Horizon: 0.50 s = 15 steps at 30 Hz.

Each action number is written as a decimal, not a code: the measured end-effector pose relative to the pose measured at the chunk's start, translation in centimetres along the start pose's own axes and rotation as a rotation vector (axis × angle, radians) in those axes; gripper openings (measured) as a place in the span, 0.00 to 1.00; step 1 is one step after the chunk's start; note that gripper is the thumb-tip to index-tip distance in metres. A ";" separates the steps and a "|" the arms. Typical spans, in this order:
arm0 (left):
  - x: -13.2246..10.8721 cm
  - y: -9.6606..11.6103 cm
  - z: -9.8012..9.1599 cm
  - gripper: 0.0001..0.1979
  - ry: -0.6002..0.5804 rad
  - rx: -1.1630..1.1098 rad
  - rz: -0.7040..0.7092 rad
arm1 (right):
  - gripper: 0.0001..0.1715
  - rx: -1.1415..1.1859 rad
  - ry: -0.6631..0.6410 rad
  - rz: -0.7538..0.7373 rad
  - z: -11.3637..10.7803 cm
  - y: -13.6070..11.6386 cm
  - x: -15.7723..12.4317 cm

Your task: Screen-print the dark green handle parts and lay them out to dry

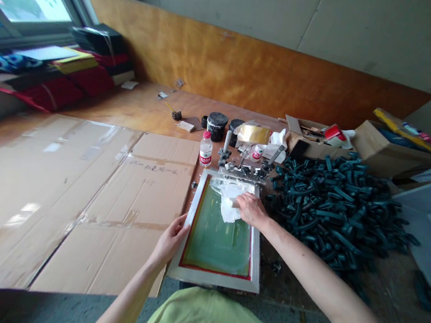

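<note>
A screen-printing frame (pixel 214 279) with a pale metal rim and green mesh lies before me. My left hand (pixel 174 236) grips its left side, fingers at the outer edge. Near the top of the mesh, my right hand (pixel 251 209) is closed on a small pale piece, with a crumpled white cloth (pixel 229 215) under it on the mesh. Whether the cloth is fabric or paper I cannot tell. Beyond the frame's far end stands a metal hinge clamp (pixel 244 171) with upright posts.
Flattened cardboard (pixel 134 187) covers the table to the left. A red-capped bottle (pixel 206 150), black tubs (pixel 216 125) and a tape roll (pixel 252 133) stand behind the frame. Dark plastic parts (pixel 339 201) are heaped on the right, with cardboard boxes (pixel 375 145) behind them.
</note>
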<state>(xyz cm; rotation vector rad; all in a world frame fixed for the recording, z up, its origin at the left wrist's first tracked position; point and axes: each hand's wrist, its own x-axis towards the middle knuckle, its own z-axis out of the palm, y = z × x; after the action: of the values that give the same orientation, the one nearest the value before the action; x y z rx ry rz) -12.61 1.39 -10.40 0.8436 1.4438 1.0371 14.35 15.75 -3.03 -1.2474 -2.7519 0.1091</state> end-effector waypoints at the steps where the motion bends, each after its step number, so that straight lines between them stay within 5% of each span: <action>1: 0.0 0.0 0.0 0.38 -0.002 -0.003 0.001 | 0.10 0.014 -0.008 -0.061 -0.1 -0.1 -0.7; 8: -0.3 0.4 0.4 0.38 0.021 -0.011 0.006 | 0.14 0.115 -0.064 -0.270 -2.1 1.3 -3.4; 15: -0.4 0.7 0.4 0.37 0.066 0.024 0.034 | 0.12 0.084 0.126 -0.070 -0.8 0.0 -1.5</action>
<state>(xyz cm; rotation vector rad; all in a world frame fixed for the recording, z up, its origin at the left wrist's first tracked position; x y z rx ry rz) -12.15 1.31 -9.61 0.8608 1.5040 1.0839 15.45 14.61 -2.38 -1.0974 -2.6506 0.1341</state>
